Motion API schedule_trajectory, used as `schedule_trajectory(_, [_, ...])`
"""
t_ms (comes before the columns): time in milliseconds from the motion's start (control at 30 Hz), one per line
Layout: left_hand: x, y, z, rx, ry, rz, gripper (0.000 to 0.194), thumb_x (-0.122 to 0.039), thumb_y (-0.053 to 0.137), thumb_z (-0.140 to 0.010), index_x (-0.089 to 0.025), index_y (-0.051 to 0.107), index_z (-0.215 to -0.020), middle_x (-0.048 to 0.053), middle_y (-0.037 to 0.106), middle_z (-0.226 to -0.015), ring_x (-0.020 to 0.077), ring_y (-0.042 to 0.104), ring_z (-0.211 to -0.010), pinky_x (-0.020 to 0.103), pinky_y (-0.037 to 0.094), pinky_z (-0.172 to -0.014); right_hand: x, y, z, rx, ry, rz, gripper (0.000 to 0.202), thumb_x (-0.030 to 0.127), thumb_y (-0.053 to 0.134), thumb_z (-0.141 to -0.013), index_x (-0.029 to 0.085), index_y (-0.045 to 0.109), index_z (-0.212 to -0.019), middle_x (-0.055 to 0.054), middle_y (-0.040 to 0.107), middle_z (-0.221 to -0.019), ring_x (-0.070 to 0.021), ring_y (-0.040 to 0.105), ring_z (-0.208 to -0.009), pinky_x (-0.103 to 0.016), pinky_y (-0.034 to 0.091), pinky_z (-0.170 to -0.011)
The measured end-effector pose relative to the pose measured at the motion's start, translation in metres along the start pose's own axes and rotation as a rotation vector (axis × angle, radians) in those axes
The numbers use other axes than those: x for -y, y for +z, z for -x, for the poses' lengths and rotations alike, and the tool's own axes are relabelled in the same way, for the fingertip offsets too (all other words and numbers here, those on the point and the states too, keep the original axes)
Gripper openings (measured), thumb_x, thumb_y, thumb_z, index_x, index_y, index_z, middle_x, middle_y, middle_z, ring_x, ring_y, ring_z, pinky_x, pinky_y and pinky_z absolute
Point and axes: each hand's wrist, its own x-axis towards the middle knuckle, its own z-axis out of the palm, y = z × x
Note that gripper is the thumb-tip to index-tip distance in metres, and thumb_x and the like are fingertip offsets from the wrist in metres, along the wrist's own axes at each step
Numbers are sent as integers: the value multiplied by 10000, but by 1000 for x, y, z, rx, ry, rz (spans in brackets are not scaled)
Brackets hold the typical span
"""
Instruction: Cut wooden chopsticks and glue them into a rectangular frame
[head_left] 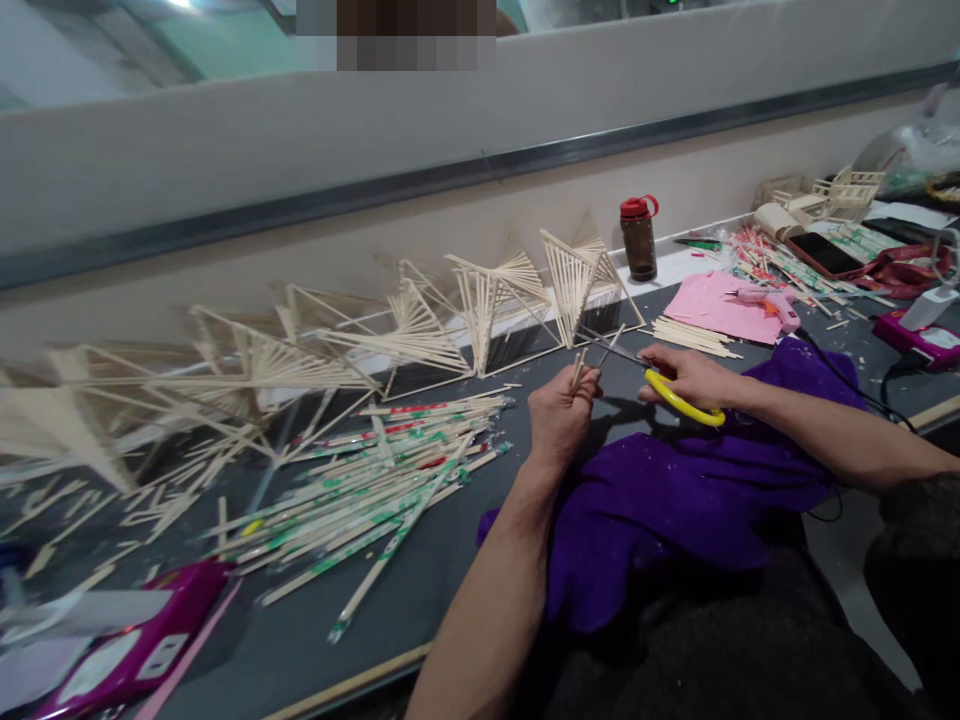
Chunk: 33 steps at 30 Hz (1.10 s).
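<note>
- The left hand is closed around short wooden sticks; the right hand grips scissors, blades near these sticks.
- Several stick frames stand on the tabletop, seemingly already built.
- Many wrapped sticks appear yet unopened.

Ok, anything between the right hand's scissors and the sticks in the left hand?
Nothing visible. The scissors in the right hand reach in close to the sticks in the left hand; whether they touch is unclear.

Dark table — wrapped sticks, stick frames, pink sheet.
</note>
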Motion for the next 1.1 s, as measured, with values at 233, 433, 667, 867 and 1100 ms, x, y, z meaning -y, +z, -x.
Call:
schedule_trajectory(233, [-1,0,-1,-10,26,-37,185,-331,537,-855,-215,650,-766,-10,678,-620,126,599,-577,215,441,-606,-2,2,-1,-31,22,37,603,208,573,-740,162,542,-1340,-30,648,-874,-151,542,-723,-282,405,-684])
schedule_trajectory(433, [0,2,-1,-6,6,-44,172,-354,561,-836,-216,630,-760,-22,660,-641,125,589,-604,211,427,-616,1,1,0,-40,42,77,591,207,562,-753,171,554,-1343,-10,629,-786,-138,517,-662,-266,374,-638])
schedule_trajectory(667, [1,1,0,-45,-27,-43,138,-332,587,-805,-222,623,-731,-34,621,-619,125,550,-593,212,418,-608,5,1,1,-62,28,83,503,267,611,-778,190,577,-1274,24,582,-732,-121,491,-637,-245,344,-609])
schedule_trajectory(867, [3,2,1,-47,-15,21,172,-357,571,-818,-225,663,-757,-27,651,-626,119,565,-567,208,417,-559,3,-1,2,-27,28,139,611,526,656,-775,225,525,-1290,-5,618,-828,-147,523,-688,-263,343,-619])
schedule_trajectory(1100, [0,0,-1,-16,39,15,217,-348,539,-843,-221,675,-731,-14,675,-607,124,597,-564,219,437,-588,1,-3,1,22,41,161,714,625,618,-772,222,478,-1344,-36,634,-890,-167,546,-724,-276,356,-636])
